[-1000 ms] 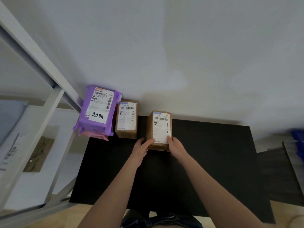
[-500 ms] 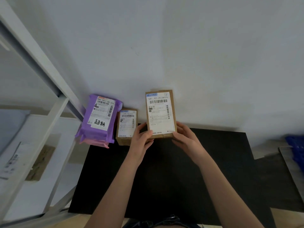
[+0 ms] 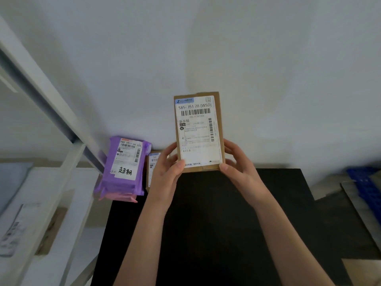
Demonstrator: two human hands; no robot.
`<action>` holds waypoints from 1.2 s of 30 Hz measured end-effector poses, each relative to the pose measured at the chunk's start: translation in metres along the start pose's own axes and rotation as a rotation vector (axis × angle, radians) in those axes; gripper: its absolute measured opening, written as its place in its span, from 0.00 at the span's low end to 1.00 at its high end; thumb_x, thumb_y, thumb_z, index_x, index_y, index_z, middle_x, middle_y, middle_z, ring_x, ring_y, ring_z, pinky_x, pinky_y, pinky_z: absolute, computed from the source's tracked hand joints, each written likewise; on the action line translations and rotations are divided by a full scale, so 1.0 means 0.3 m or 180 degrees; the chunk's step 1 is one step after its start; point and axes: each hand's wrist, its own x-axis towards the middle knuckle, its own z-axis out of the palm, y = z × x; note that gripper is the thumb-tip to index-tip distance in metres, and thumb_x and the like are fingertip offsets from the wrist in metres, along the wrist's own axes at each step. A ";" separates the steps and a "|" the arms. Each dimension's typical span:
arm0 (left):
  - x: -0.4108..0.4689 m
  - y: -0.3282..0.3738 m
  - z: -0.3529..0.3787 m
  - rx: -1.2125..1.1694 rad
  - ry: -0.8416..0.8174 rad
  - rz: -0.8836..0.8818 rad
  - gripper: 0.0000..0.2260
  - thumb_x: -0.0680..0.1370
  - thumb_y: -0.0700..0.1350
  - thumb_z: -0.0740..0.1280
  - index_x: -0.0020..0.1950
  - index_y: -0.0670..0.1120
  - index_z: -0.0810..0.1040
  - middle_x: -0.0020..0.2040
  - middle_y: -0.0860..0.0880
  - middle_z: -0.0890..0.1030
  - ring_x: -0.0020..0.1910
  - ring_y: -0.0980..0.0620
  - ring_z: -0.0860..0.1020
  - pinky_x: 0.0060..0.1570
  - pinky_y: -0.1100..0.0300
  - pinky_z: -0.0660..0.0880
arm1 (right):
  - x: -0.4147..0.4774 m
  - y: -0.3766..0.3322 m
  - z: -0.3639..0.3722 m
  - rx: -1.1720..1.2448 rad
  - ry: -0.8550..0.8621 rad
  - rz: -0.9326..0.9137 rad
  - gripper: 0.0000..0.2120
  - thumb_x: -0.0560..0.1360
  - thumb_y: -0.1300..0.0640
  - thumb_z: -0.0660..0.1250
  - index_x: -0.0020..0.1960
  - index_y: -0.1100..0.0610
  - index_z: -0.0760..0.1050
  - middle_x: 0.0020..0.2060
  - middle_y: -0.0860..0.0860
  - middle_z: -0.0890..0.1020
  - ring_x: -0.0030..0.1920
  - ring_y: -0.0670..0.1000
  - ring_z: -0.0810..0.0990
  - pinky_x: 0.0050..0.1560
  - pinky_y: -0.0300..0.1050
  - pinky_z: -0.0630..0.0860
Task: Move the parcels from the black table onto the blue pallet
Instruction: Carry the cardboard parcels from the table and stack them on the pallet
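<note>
A brown cardboard parcel with a white shipping label is lifted above the black table, its label facing me. My left hand grips its lower left edge and my right hand grips its lower right edge. A purple bagged parcel lies at the table's far left corner. Beside it a second small brown parcel is mostly hidden behind my left hand. A corner of the blue pallet shows at the far right edge.
A white metal shelf frame slants along the left, with white boxes on its lower level. A white wall stands right behind the table. Grey and brown flat boards lie right of the table near the pallet.
Both hands have raised the brown parcel off the table and tilted it upright toward me. It now hangs higher and nearer the camera. The other two parcels have stayed put.
</note>
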 end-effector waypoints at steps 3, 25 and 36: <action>-0.001 0.037 -0.002 0.0091 -0.0061 0.0039 0.26 0.65 0.52 0.72 0.62 0.51 0.73 0.59 0.50 0.82 0.60 0.49 0.79 0.50 0.59 0.78 | -0.015 -0.022 0.013 -0.0039 0.0112 -0.0027 0.35 0.66 0.38 0.71 0.71 0.38 0.65 0.66 0.42 0.73 0.63 0.48 0.77 0.62 0.54 0.77; -0.086 -0.011 0.220 0.0749 -0.1055 -0.0282 0.30 0.63 0.56 0.72 0.64 0.52 0.72 0.61 0.49 0.80 0.63 0.49 0.77 0.64 0.46 0.72 | -0.337 0.009 -0.129 0.0054 0.1020 0.0023 0.38 0.65 0.35 0.71 0.72 0.40 0.65 0.66 0.44 0.74 0.64 0.51 0.76 0.59 0.51 0.79; -0.375 -0.216 0.673 0.1016 -0.1562 -0.0387 0.30 0.65 0.55 0.72 0.66 0.53 0.71 0.62 0.50 0.80 0.63 0.50 0.77 0.64 0.44 0.73 | -0.841 0.086 -0.485 -0.0046 0.1407 -0.0025 0.35 0.69 0.41 0.68 0.74 0.44 0.64 0.68 0.47 0.74 0.64 0.51 0.76 0.61 0.52 0.78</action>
